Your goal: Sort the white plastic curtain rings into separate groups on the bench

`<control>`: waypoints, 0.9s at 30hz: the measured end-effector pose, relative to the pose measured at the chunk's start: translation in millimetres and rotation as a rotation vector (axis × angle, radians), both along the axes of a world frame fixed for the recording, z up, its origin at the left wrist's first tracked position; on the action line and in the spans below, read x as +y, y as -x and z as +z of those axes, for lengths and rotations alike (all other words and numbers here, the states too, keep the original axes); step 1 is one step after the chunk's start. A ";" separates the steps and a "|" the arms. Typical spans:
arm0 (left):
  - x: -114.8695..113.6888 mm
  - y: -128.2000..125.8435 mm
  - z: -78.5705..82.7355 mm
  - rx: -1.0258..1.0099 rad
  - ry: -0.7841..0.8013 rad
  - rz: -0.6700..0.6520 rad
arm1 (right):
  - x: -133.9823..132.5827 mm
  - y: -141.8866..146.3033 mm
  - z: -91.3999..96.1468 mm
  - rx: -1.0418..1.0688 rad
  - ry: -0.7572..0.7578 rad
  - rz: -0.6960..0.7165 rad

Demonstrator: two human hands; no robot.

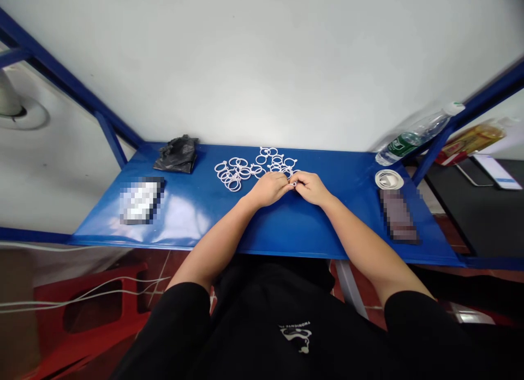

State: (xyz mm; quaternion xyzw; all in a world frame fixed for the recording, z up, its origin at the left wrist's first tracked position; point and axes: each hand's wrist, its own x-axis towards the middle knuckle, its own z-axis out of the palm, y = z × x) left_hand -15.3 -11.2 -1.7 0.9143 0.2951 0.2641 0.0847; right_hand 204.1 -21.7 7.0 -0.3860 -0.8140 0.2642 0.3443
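Observation:
My left hand (268, 190) and my right hand (311, 189) meet at the middle of the blue table (204, 211), their fingers closed together. Between the fingertips shows the small end of a white curtain ring (293, 184); the rest of it is hidden by the fingers. Just beyond my hands lies a loose group of white curtain rings (277, 159) with small eyelets. To the left of it, a denser pile of the same rings (233, 175) overlaps on the tabletop.
A crumpled black plastic bag (178, 153) and a blurred-out flat object (142, 201) lie on the left. On the right are a leaning water bottle (415, 137), a white roll (388, 179) and a blurred-out dark object (399, 216). Blue frame bars (110, 140) flank the table.

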 end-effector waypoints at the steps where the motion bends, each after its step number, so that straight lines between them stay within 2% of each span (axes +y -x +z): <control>1: 1.9 3.5 1.0 -0.044 -0.001 0.006 | -0.2 -0.8 -0.5 -0.006 -0.007 -0.024; 3: 7.3 14.0 3.9 -0.143 -0.028 0.076 | -0.2 -3.1 -1.3 -0.051 -0.020 -0.087; 7: 21.6 45.5 12.3 -0.261 -0.081 0.334 | 5.7 -11.0 -3.6 -0.242 -0.031 -0.204; 9: 27.7 63.4 16.3 -0.253 -0.063 0.475 | 10.7 -15.6 -5.1 -0.333 -0.022 -0.250; 13: 32.4 93.1 20.5 -0.203 0.010 0.848 | 17.1 -21.2 -7.6 -0.487 0.013 -0.275; 16: 31.4 105.4 20.7 -0.152 0.113 0.972 | 17.1 -21.2 -7.5 -0.528 0.015 -0.264; 19: 31.3 107.4 19.0 -0.118 0.138 0.986 | 16.0 -19.7 -5.7 -0.529 0.031 -0.272; 22: 31.9 95.6 15.1 -0.152 0.067 0.905 | 15.6 -19.3 -3.2 -0.515 0.026 -0.307; 24: 30.2 79.4 11.8 -0.167 0.035 0.779 | 14.6 -19.2 -0.7 -0.471 -0.006 -0.355; 27: 21.9 49.4 7.4 -0.152 0.039 0.486 | 9.6 -16.0 5.0 -0.327 -0.089 -0.394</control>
